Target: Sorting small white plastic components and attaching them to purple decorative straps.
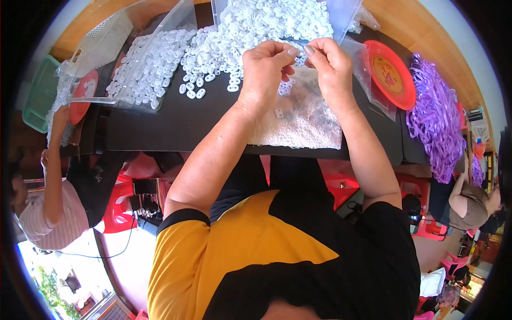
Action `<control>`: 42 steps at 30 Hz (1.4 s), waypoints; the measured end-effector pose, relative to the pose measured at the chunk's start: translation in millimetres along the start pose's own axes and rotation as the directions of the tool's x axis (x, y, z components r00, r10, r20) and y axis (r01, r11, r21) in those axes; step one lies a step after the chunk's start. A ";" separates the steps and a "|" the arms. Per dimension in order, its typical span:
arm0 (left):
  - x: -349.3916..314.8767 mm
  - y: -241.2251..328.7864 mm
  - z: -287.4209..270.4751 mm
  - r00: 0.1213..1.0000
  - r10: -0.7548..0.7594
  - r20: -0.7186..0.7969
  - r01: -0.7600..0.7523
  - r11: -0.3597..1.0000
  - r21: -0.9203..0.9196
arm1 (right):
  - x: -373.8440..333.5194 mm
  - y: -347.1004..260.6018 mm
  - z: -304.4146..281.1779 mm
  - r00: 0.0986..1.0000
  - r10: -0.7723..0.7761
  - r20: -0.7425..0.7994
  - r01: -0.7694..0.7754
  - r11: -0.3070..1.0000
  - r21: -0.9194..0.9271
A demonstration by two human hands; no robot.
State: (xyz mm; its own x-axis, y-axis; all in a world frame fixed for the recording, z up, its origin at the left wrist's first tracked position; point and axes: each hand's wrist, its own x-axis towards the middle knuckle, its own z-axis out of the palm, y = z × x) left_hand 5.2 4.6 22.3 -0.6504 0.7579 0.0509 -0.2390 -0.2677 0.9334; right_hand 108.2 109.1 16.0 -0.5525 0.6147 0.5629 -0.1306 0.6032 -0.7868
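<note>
My left hand [265,69] and my right hand [332,68] are raised close together over the dark table, thumbs pinched against fingertips. Whatever lies between their fingertips is too small to make out. Just behind them rises a big heap of small white oval pieces with two holes [274,21], spilling from a clear bin. Beneath my hands a white towel [298,136] covers part of the table near its front edge. A few small white pieces rest on the towel, one small tag-like piece [278,113] among them.
Left of the heap, a clear plastic box [144,74] holds more white pieces. A red round tray [392,74] and a pile of purple ribbons [434,117] lie to the right. A green basket [41,96] stands far left. People sit at both sides.
</note>
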 end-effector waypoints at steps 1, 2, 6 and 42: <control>-0.3 1.0 -0.5 1.000 0.002 0.023 -0.004 0.998 0.068 | -1.3 -0.1 -0.5 1.000 -0.004 0.006 0.004 1.000 -0.009; -0.9 1.9 -0.4 0.999 0.002 0.046 -0.008 0.991 0.135 | -1.9 0.7 -0.7 1.000 0.000 0.005 0.000 1.000 -0.006; -2.2 4.4 2.1 0.998 -0.013 0.069 0.000 0.981 0.192 | -2.9 2.7 -0.2 0.999 -0.049 0.000 0.049 0.999 -0.012; -200.9 97.9 57.5 -0.649 0.193 0.736 0.761 0.156 0.630 | -1.1 -50.3 82.8 0.588 -0.363 0.722 0.743 0.595 -0.306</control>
State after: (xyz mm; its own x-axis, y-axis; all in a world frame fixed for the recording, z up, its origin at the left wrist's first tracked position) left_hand 154.0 -139.7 123.8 0.9067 -0.1059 0.4083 -0.0775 0.9097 0.4081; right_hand 47.3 36.0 34.1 -0.8724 -0.2245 0.4342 -0.2366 0.9712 0.0270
